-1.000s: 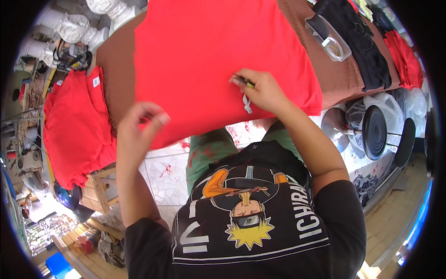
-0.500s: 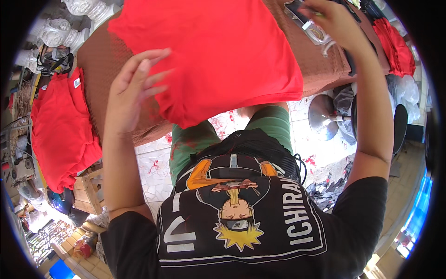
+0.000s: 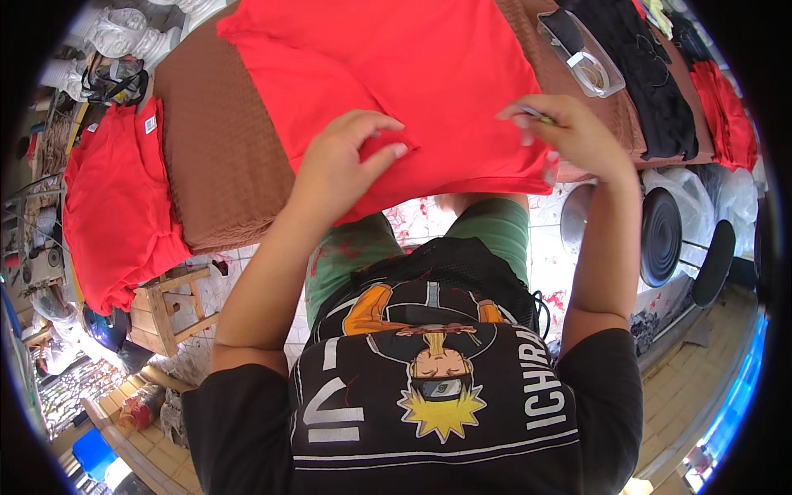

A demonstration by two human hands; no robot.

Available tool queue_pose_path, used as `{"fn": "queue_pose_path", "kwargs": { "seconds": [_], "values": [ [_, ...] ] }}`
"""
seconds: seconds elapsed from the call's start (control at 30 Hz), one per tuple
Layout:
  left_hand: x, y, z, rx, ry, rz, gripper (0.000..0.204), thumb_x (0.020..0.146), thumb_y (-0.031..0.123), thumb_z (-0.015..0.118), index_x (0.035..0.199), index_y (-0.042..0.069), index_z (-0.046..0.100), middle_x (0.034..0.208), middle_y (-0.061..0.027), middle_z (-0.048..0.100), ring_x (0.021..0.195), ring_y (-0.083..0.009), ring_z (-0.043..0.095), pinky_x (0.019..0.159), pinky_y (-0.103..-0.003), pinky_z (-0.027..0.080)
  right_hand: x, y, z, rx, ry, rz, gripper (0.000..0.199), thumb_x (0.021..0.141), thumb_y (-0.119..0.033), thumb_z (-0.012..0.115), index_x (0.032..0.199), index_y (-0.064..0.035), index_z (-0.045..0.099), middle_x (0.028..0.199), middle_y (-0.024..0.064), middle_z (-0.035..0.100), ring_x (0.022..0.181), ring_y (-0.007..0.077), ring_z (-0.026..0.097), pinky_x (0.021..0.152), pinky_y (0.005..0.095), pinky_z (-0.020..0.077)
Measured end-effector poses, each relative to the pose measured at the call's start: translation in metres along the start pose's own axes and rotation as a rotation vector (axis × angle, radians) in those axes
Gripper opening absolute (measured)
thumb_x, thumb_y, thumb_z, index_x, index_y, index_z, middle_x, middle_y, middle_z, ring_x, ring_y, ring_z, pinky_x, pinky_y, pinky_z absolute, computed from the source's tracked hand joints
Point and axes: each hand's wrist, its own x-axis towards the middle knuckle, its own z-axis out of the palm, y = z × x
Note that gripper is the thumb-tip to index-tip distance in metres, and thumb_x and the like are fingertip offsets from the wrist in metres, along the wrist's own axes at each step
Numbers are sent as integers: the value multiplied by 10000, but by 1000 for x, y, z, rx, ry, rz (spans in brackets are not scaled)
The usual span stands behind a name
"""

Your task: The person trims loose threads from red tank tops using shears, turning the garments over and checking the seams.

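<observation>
A red cloth garment (image 3: 445, 91) lies spread over the brown-covered table in front of me, its near edge hanging over my lap. My left hand (image 3: 351, 157) is above its left part, thumb and fingers apart, holding nothing. Over the garment's right edge is my right hand (image 3: 569, 132), its fingers curled round a small slim tool (image 3: 538, 114) with dark and yellow-green parts. Most of that tool is hidden by the fingers, so its exact kind cannot be made out.
Brown textured cloth (image 3: 214, 165) covers the table. On its right are a clear plastic box (image 3: 606, 78) and black cloth (image 3: 639, 74). More red garments (image 3: 115, 206) hang at left, above a wooden crate (image 3: 157, 318). A round black stool seat (image 3: 662, 238) stands at right.
My right hand has come back from the clear box to the garment's right edge, with the small tool in it. My left hand has moved right, over the garment.
</observation>
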Motion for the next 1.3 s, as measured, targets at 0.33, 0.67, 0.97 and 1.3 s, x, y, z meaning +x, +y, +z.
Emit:
{"fn": "queue_pose_path", "kwargs": {
  "seconds": [0.33,0.67,0.97,1.3],
  "values": [
    [-3,-7,10,111,53,-32,177,804,87,656,967,20,660,951,-102,647,815,-194,638,735,-282,506,35,-26,94,-28,218,-61,390,752,-362,714,959,-38,646,852,147,663,775,270,648,713,340,501],
    [0,40,-47,-267,286,170,109,806,63,668,897,7,683,856,-79,671,769,-128,623,698,-244,489,46,-69,131,396,545,-317,263,730,-157,765,900,-18,620,704,48,625,595,63,520,585,219,464],
    [-9,44,-51,-252,374,198,109,846,70,635,913,-14,653,880,-61,665,803,-85,595,729,-213,465,55,-70,138,463,516,-317,156,823,-92,669,936,-11,598,703,23,608,628,61,531,588,227,446],
    [-20,20,-42,-647,252,-105,229,947,210,523,946,-7,597,836,22,578,796,-42,500,719,-192,423,31,-62,85,892,261,-109,155,897,-220,601,903,-66,622,565,-91,409,426,1,288,387,185,201]
  ]
}}
